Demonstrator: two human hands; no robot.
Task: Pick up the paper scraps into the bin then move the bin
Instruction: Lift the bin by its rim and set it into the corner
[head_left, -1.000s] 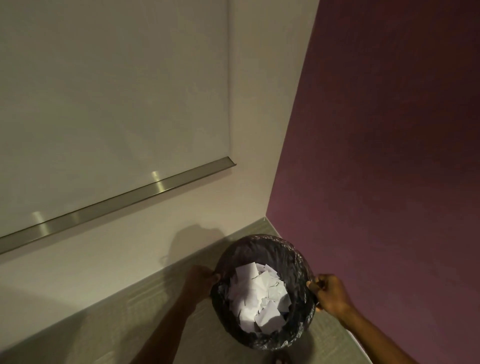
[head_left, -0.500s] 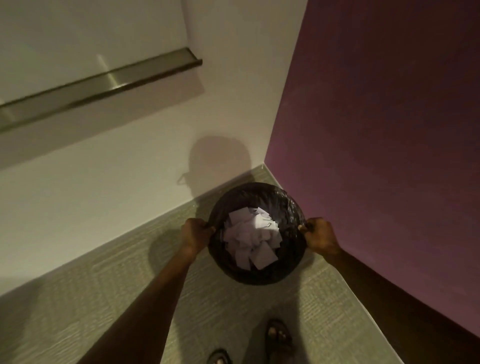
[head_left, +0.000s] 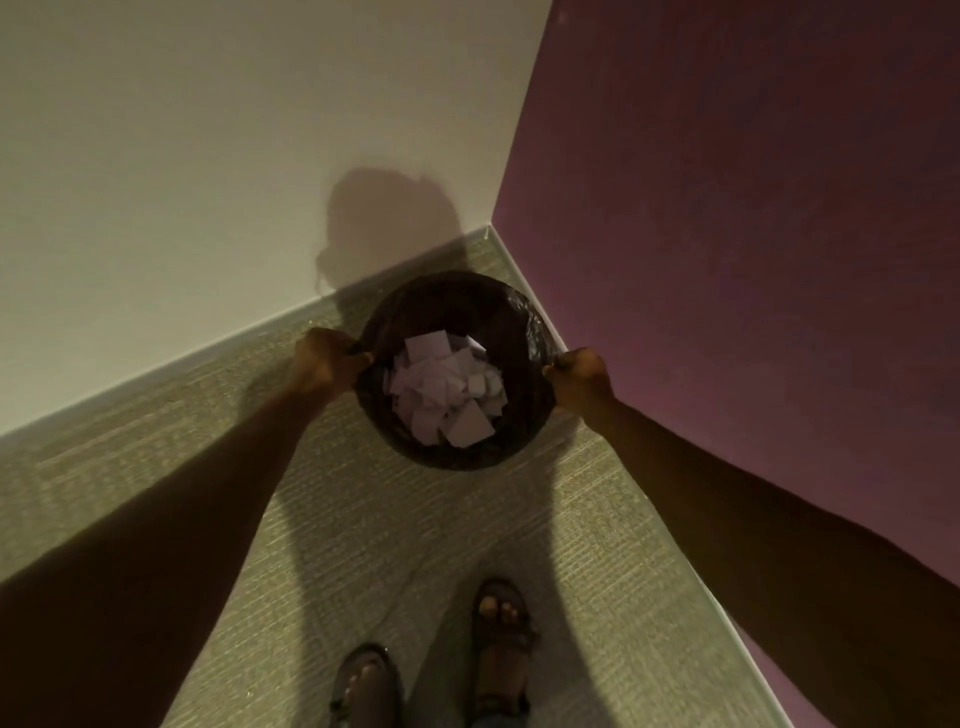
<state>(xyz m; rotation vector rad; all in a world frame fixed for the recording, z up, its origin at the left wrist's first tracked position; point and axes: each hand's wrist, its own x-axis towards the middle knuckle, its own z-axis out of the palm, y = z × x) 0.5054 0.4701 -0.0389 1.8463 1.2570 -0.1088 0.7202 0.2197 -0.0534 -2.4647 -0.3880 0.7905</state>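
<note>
Here the round bin (head_left: 522, 317), lined with a dark plastic bag, sits in the room corner where the white wall (head_left: 208, 156) meets the purple wall (head_left: 753, 234), over the carpeted floor (head_left: 363, 545); whether its base touches the floor cannot be told. The left hand (head_left: 324, 361) has its grip closed on the bin's left rim, and the right hand (head_left: 579, 376) has its grip closed on the right rim, both arms stretched out toward it. White paper scraps (head_left: 447, 387) lie piled inside the bin. On the near side of the bin, two sandalled feet (head_left: 501, 644) stand on the floor. A shadow falls on the white wall just behind the bin.
</note>
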